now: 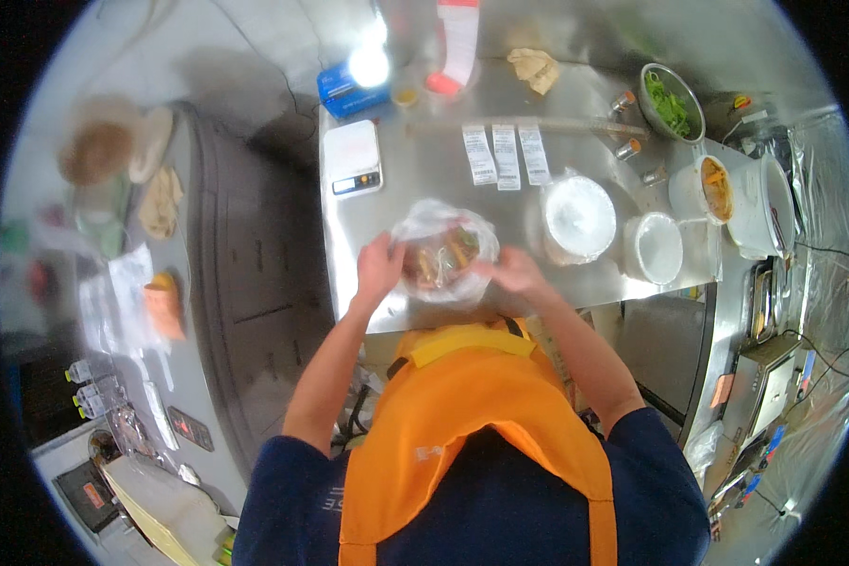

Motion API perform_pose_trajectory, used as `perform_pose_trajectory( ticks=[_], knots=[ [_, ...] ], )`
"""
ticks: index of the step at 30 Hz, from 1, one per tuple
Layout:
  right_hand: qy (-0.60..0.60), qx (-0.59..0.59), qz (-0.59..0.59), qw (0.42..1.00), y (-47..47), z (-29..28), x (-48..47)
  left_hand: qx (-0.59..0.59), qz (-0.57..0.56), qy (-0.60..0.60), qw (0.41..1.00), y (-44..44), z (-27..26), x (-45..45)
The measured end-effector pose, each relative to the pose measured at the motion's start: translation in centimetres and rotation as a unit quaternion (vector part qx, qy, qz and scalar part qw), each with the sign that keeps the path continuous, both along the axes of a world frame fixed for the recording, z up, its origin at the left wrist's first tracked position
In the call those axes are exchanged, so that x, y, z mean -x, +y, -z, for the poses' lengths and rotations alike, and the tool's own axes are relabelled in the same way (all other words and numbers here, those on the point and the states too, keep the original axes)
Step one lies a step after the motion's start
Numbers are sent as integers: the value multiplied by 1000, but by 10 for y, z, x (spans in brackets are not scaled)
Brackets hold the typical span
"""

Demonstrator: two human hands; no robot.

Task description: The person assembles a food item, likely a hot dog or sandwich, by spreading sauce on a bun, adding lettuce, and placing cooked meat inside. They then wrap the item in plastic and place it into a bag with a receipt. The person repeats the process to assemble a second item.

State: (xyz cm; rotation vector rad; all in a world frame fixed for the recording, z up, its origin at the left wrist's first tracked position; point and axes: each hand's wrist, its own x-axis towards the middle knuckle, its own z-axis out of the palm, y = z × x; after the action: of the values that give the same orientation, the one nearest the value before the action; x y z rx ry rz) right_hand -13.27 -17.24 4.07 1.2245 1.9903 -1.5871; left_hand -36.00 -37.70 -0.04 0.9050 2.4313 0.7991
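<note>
A clear plastic bag point(444, 286) with its mouth spread wide stands on the stainless steel table point(424, 177). Mixed food point(439, 258), brown and yellow with some green, shows inside it. My left hand point(380, 265) holds the bag's left rim between thumb and fingers. On the right side my right hand point(513, 271), slightly blurred, grips the rim of the same bag. Whether a bowl stands inside the bag cannot be told. Two round white tubs, one large point(580, 218) and one smaller point(656, 247), stand to the right of my right hand.
A digital kitchen scale point(352, 152) stands at the table's back left, near a blue box point(347, 90). Three printed paper slips point(505, 157) lie behind the bag. A metal bowl of green leaves point(672, 106) and a tub of orange-brown food point(714, 189) stand at the right.
</note>
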Motion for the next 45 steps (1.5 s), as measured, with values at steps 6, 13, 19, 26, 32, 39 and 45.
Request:
perform_pose_trajectory(
  ticks=[6, 13, 19, 26, 32, 39, 45],
  knots=[
    [151, -141, 116, 971, -19, 11, 0, -121, -50, 15, 991, -34, -98, -28],
    [224, -147, 141, 953, -18, -1, 16, -445, -73, -386, 805, -22, -84, -37],
    [344, -84, 27, 935, -53, -97, 42, -326, 59, -263, 906, 9, -97, -49],
    [380, -397, -116, 827, -43, -110, 82, -288, 88, -158, 940, 13, -78, -22],
    [290, -292, -124, 903, -30, -54, 101, -33, 102, -496, 862, 27, -87, 26],
    [428, -291, -188, 835, -59, -39, 37, -62, 357, -291, 886, 21, -70, 18],
    [398, 135, 44, 906, -24, -18, 64, -151, 349, 99, 920, 28, -123, -21]
  ],
)
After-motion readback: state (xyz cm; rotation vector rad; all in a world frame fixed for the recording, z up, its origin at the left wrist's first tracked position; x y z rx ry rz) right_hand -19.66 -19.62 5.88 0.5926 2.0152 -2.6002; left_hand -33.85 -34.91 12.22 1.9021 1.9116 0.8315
